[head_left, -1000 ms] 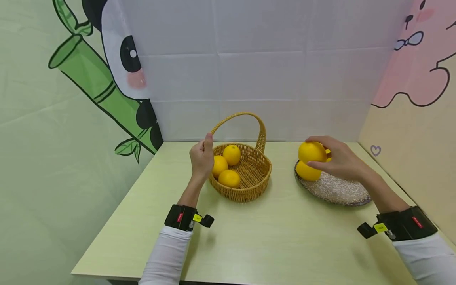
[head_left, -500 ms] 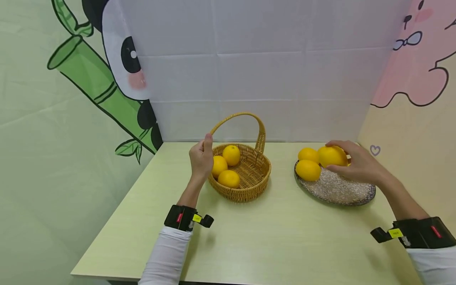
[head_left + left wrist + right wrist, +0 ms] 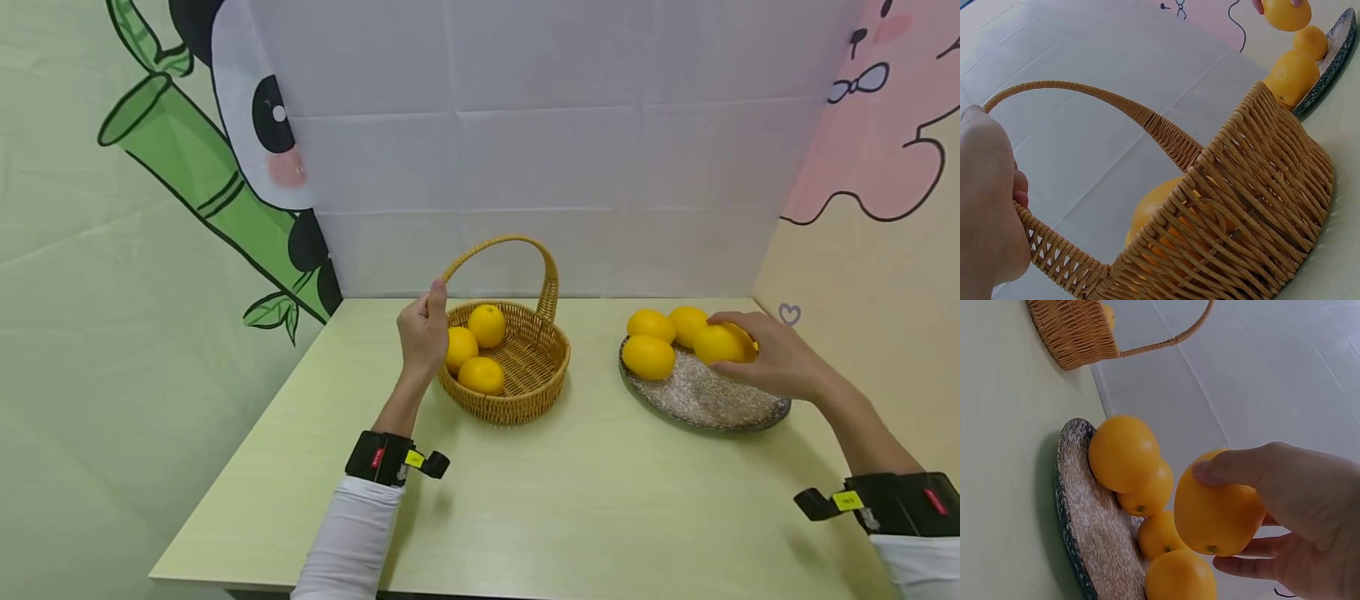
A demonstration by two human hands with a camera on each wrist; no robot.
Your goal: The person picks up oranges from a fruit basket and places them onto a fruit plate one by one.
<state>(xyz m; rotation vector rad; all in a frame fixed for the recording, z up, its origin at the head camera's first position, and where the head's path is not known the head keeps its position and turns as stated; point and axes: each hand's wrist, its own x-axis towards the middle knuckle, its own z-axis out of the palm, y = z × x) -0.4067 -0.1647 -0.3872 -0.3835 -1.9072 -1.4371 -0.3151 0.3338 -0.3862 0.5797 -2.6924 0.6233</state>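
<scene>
My left hand (image 3: 423, 335) grips the handle of a wicker basket (image 3: 536, 408) on its left side. Inside the basket lie three oranges (image 3: 482, 377), grouped to the left. My right hand (image 3: 776, 354) holds another orange (image 3: 723, 343) between thumb and fingers, over the back right part of a speckled plate (image 3: 720, 400). In the right wrist view this held orange (image 3: 1219, 509) hangs over the plate, with the thumb across its side. Several oranges (image 3: 1124, 453) rest along the plate's far and left side; the held one partly hides them in the head view.
Basket and plate stand apart on a pale wooden table (image 3: 480, 508), the plate to the right. A whitish cloth backdrop (image 3: 555, 167) rises behind the table's back edge. Printed cloth walls flank it, the right one (image 3: 862, 333) close to the right forearm.
My right hand has carried its orange to the right and slightly down across the plate, uncovering oranges at the back left. The left hand and basket have stayed in place.
</scene>
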